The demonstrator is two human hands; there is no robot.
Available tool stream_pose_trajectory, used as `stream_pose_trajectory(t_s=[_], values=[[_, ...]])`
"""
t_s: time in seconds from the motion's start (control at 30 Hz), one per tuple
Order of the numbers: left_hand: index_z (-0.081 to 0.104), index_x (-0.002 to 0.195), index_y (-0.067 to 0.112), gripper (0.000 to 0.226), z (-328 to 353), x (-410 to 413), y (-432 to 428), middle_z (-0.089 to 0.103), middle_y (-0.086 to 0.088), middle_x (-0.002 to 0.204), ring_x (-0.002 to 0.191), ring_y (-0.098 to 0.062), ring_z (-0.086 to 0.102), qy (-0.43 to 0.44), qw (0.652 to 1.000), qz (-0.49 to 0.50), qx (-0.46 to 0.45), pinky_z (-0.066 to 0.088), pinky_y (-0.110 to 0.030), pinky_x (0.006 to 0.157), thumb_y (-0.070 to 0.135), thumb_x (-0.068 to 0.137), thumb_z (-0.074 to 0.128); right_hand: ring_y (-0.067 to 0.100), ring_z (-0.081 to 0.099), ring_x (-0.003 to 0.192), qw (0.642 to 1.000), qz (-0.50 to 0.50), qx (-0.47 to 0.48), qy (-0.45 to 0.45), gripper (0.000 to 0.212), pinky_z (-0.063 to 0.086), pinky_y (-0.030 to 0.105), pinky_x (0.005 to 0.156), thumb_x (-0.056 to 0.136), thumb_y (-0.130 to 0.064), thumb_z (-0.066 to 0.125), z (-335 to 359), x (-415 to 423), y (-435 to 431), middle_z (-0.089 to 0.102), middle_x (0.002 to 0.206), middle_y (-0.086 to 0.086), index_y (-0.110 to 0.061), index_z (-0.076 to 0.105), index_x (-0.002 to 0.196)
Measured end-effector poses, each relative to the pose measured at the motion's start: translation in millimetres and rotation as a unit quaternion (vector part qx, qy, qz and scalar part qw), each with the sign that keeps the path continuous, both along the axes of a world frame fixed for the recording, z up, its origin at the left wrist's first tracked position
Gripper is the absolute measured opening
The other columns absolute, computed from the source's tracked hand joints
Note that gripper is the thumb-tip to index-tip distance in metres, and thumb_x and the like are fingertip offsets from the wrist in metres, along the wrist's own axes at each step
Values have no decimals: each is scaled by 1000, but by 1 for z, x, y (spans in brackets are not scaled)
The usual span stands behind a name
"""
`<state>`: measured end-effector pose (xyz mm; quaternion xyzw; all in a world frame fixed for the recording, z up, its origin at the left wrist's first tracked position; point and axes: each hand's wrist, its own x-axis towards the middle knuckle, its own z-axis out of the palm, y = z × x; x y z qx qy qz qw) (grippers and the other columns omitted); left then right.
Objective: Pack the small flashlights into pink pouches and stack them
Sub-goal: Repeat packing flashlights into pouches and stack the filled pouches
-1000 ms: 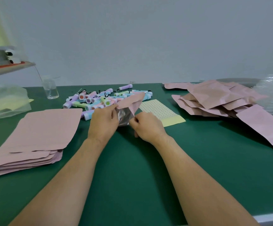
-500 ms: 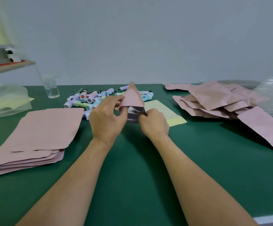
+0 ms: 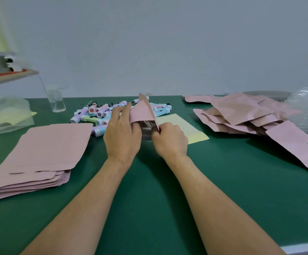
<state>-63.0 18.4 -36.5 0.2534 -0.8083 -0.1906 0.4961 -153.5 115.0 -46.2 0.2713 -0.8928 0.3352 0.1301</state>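
A pink pouch [image 3: 142,110], pinched at its mouth by fingers of the left hand [image 3: 122,138] and right hand [image 3: 170,141], is seemingly being opened; one of the flashlights [image 3: 101,115] just beyond the fingers is needed next.

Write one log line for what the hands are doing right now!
left hand: grips pink pouch | right hand: pinches pouch's lower edge | flashlights: heap behind hands | flat pouch stack: left
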Motion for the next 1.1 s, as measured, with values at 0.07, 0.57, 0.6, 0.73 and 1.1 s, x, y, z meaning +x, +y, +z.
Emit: stream_pose_trajectory(t_s=[0.07, 0.57, 0.6, 0.73, 1.1], values=[[46, 154, 22, 66, -2, -4, 5, 52, 3, 147, 126, -20, 53, -23, 998, -5, 54, 48, -37, 85, 17, 90, 61, 19, 45, 56, 1000, 25, -16, 8, 36, 29, 32, 52, 97, -39, 47, 0, 2, 0, 47, 64, -5, -22, 47, 65], [32, 161, 25, 82, -8, -9, 12, 60, 6, 126, 109, -22, 57, 20, 977, -67, 202, 53, -38, 89, -7, 86, 38, 21, 53, 63, 993, 0, -29, -111, 22, 34, 30, 56, 83, -35, 48, 7, 14, -2, 61, 75, 1, -18, 57, 71], [32, 161, 26, 84, -10, -10, 14, 61, 2, 130, 111, -22, 57, 16, 977, -79, 197, 54, -39, 91, -9, 85, 38, 22, 57, 67, 986, 13, -48, -161, 25, 36, 31, 58, 83, -36, 45, 10, 16, -2, 64, 79, 2, -16, 59, 77], [28, 162, 28, 88, -11, -11, 14, 61, -2, 131, 114, -24, 59, -5, 982, -64, 179, 54, -40, 92, -12, 84, 42, 15, 41, 38, 868, 146, -147, -451, 34, 31, 18, 42, 82, -43, 44, 24, 17, 6, 59, 58, 0, -14, 61, 73], [42, 142, 21, 46, 0, -4, 13, 69, -5, 111, 91, -32, 64, -44, 993, -77, 75, 53, -46, 72, 13, 98, 52, 13, 32, 47, 858, 181, -342, -339, 25, 26, 25, 48, 95, -7, 44, 29, 35, -10, 46, 59, -4, -18, 57, 76]])
